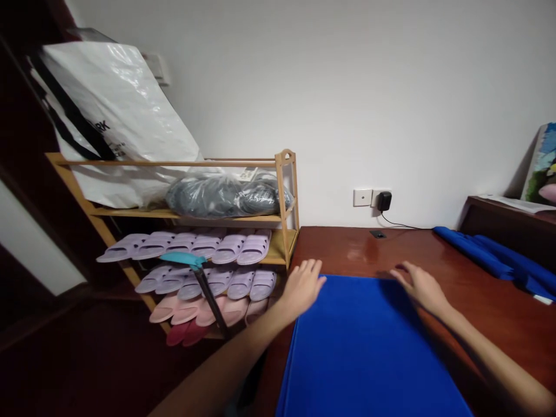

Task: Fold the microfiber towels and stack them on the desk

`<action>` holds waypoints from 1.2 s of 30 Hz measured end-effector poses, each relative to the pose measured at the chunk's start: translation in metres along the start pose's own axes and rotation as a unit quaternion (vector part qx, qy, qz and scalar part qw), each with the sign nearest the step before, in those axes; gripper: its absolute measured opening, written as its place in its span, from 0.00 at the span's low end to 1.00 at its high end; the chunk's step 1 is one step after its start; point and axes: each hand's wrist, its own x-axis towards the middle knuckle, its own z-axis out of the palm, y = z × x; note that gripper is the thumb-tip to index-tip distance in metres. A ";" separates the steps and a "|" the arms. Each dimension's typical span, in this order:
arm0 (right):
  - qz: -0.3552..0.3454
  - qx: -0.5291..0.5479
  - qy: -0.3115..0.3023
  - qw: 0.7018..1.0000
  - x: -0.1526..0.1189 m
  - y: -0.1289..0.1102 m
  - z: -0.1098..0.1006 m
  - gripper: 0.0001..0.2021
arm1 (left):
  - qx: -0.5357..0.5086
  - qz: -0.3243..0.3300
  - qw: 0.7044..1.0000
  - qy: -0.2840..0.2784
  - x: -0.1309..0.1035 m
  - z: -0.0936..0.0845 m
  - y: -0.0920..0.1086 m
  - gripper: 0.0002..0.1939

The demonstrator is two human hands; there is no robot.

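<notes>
A blue folded cloth (pixel 369 353) lies flat on the reddish-brown wooden table (pixel 343 249), its far edge running between my hands. At the cloth's far left corner is my left hand (pixel 303 286), palm down with its fingers a little apart and nothing gripped. My right hand (pixel 420 286) is beside the far right corner, fingers spread and slightly bent, holding nothing; it looks raised a little over the cloth's edge, with a shadow below it. Whether the left fingertips press on the cloth or the table, I cannot tell.
More folded blue cloth (pixel 490 255) lies at the table's right. Left of the table stands a wooden rack (pixel 286 202) with several slippers (pixel 254 246), a plastic-wrapped bundle (pixel 226 194) and a white bag (pixel 117 98). A black plug (pixel 384 201) with its cord is at the wall.
</notes>
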 end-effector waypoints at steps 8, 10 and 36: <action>-0.073 -0.162 -0.135 0.975 -0.017 -0.003 0.051 0.39 | 0.093 0.039 0.987 -0.122 -0.006 0.034 -0.024 0.35; -0.079 -0.172 -0.139 0.972 -0.003 -0.003 0.049 0.39 | 0.105 0.039 0.986 -0.121 0.005 0.033 -0.031 0.35; -0.028 -0.195 -0.081 0.977 0.009 0.002 0.063 0.40 | 0.151 -0.017 0.983 -0.103 0.005 0.045 -0.023 0.38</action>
